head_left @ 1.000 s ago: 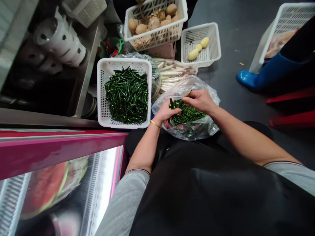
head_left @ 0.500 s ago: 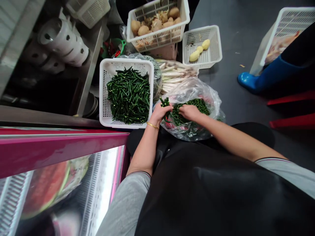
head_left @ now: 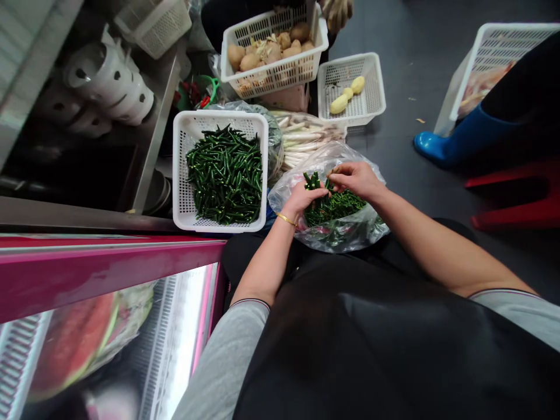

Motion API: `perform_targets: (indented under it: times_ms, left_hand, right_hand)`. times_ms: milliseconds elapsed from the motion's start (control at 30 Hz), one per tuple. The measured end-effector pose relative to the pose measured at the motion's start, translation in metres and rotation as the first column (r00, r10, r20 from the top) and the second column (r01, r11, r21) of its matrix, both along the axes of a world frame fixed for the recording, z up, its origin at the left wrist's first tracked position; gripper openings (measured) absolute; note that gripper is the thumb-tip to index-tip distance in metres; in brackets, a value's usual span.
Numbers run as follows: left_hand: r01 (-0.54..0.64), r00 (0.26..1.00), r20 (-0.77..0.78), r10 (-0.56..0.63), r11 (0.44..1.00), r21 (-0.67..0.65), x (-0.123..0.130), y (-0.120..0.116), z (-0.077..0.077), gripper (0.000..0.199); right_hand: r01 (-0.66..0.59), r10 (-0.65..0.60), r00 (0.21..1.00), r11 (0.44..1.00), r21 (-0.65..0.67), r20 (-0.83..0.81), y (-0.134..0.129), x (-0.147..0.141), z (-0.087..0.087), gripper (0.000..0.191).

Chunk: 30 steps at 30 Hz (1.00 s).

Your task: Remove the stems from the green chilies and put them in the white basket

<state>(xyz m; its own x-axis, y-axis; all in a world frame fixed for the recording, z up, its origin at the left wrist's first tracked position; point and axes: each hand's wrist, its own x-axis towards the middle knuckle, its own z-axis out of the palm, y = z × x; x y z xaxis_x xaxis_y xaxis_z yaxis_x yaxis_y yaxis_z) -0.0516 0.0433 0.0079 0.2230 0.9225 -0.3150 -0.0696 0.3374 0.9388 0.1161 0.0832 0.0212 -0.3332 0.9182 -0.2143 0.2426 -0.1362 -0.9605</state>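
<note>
My left hand (head_left: 303, 197) is closed around a small bunch of green chilies (head_left: 312, 181), whose ends stick up past the thumb. Right beside it, my right hand (head_left: 359, 178) pinches a green chili (head_left: 329, 185) between thumb and fingers. Both hands are over an open clear plastic bag (head_left: 371, 228) that holds more thin green chilies (head_left: 343, 204). To the left of the bag stands a white slotted basket (head_left: 177, 175) with a large heap of dark green chilies (head_left: 225, 175) in it.
Beyond the bag lie long white-stemmed vegetables (head_left: 304, 135). Behind them are a basket of potatoes (head_left: 273, 52) and a smaller basket (head_left: 378, 108) with peeled pieces. A gloved hand (head_left: 336, 14) shows at the top. Someone's blue boot (head_left: 450, 147) and a red stool (head_left: 516, 219) are at right.
My right hand has risen out of the chilies in the bag to meet my left hand. My left hand has shifted right over the bag, still gripping its bunch.
</note>
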Motion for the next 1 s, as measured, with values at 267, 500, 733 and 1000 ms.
perform_targets:
  times_ms: [267, 500, 733, 1000]
  left_hand:
    - [0.081, 0.997, 0.011, -0.081, 0.996, 0.029, -0.007, -0.011, -0.010, 0.039]
    - [0.353, 0.922, -0.229, -0.312, 0.920, 0.169, -0.013, -0.001, 0.001, 0.036]
    - [0.359, 0.800, -0.590, -0.109, 0.875, 0.326, -0.031, 0.023, 0.015, 0.014]
    - [0.127, 0.955, -0.288, -0.066, 0.972, 0.200, -0.038, 0.001, -0.003, 0.019]
  right_hand:
    - [-0.105, 0.108, 0.994, 0.986, -0.132, 0.015, -0.015, 0.006, -0.014, 0.044]
    - [-0.352, 0.258, 0.898, 0.907, 0.231, 0.356, -0.008, 0.019, 0.001, 0.038]
    - [-0.448, 0.403, 0.828, 0.894, 0.027, 0.389, 0.023, 0.048, -0.003, 0.042]
    - [-0.580, 0.133, 0.252, 0.813, 0.040, 0.959, 0.019, 0.030, -0.044, 0.034]
